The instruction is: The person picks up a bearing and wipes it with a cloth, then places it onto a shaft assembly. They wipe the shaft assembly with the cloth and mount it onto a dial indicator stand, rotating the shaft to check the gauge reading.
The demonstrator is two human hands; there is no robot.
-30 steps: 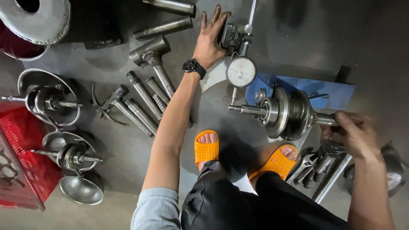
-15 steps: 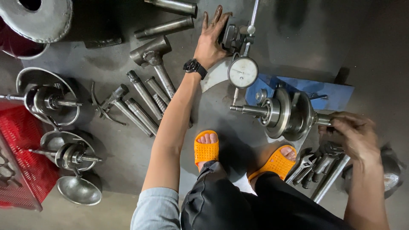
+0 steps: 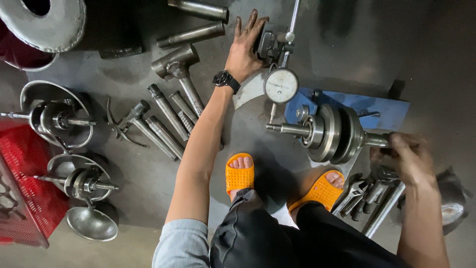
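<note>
My left hand (image 3: 245, 44), with a black watch on the wrist, lies on the dark base block of a dial gauge stand (image 3: 270, 44). The round white dial gauge (image 3: 280, 85) hangs from the stand over a steel shaft assembly (image 3: 327, 133) with heavy round discs. This assembly rests across a blue support (image 3: 386, 109). My right hand (image 3: 406, 156) grips the shaft's right end. My feet in orange sandals (image 3: 240, 172) stand just below the shaft on a grey metal floor.
Steel rods and a hammer-like tool (image 3: 176, 67) lie left of my arm. Two shaft assemblies with bowls (image 3: 54, 119) and a funnel (image 3: 91, 223) sit at the left, beside a red crate (image 3: 22, 198). Wrenches (image 3: 369, 196) lie under my right hand. A large steel bowl (image 3: 44, 20) is top left.
My right hand has shifted slightly on the shaft end. The left hand stays on the gauge stand base.
</note>
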